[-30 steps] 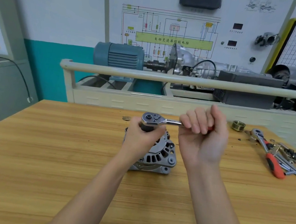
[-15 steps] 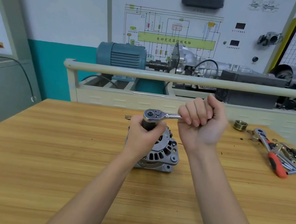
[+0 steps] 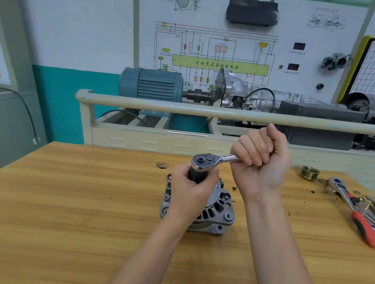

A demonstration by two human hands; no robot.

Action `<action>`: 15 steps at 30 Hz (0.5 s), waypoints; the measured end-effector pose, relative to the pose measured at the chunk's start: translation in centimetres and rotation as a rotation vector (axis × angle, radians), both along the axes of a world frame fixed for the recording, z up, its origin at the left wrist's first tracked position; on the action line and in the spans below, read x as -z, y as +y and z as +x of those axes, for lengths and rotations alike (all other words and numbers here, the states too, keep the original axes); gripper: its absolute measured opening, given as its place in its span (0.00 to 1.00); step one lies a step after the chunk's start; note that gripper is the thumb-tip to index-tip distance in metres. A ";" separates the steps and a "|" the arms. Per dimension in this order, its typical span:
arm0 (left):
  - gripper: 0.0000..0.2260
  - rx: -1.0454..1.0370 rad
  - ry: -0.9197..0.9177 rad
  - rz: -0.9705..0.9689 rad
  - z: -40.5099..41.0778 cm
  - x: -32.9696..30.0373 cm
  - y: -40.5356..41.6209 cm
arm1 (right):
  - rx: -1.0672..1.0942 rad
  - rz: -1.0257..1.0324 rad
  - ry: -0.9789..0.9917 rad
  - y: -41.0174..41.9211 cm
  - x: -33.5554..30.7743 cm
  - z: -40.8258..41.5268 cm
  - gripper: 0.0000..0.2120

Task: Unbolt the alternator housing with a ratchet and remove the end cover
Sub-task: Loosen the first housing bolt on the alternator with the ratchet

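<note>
Alternator (image 3: 217,211), one ratchet (image 3: 205,161), two hands gripping

Silver alternator (image 3: 217,211) upright on table, chrome ratchet (image 3: 205,161) atop its black socket (image 3: 195,175)

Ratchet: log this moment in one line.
right hand grips ratchet handle | left hand grips socket | alternator upright on table
</note>
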State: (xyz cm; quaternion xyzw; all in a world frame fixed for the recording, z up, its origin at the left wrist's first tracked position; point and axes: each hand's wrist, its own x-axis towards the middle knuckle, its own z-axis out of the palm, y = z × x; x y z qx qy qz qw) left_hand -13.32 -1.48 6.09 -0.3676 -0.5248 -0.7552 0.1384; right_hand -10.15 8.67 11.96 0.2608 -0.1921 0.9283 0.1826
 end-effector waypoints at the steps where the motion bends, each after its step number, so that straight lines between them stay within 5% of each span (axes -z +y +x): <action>1: 0.16 0.007 -0.008 0.008 -0.2 0.1 0.1 | 0.017 -0.030 0.000 -0.1 0.1 0.0 0.20; 6: 0.17 0.171 0.011 -0.058 -1.5 0.7 -0.5 | 0.105 -0.092 0.023 -0.4 0.9 0.5 0.19; 15: 0.10 0.628 0.080 -0.526 -3.7 -1.9 -3.1 | 0.115 -0.004 -0.023 -0.9 -0.7 0.5 0.20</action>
